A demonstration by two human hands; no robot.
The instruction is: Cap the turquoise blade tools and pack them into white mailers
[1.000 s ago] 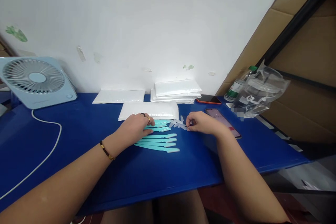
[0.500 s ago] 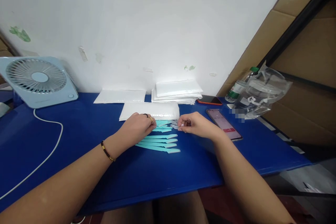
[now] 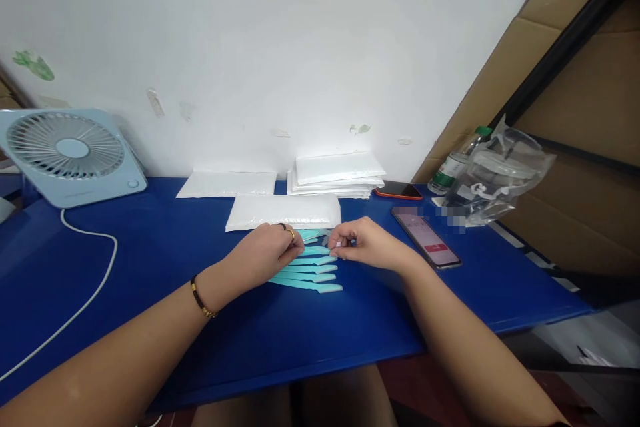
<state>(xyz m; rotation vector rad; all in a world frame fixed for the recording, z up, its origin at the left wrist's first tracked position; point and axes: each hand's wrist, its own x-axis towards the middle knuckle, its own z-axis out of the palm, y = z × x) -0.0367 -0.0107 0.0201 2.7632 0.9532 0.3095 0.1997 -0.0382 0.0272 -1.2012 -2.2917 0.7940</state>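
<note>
Several turquoise eyebrow razors [image 3: 311, 277] lie side by side on the blue table, blade ends to the right. My left hand [image 3: 275, 247] is closed in a pinch over their handles, on one razor [image 3: 316, 251] whose blade end points at my right hand. My right hand [image 3: 357, 243] is also pinched, its fingertips at that blade end, with a small whitish clear blade cap [image 3: 339, 244] showing between the fingers. More clear caps [image 3: 325, 239] lie just behind, partly hidden by the fingers. Further turquoise razors [image 3: 311, 233] sit behind my left fingertips.
A white bubble mailer [image 3: 283, 210] lies right behind the razors, another mailer [image 3: 227, 183] and a mailer stack [image 3: 337, 170] by the wall. Phones [image 3: 427, 237], a bottle [image 3: 450, 170] and a clear bag [image 3: 500, 177] stand right; a fan [image 3: 75, 153] with a cable is left.
My right hand has moved slightly left and nearer, from the clear caps to a razor's blade end. My left hand has shifted a little right and down with that razor.
</note>
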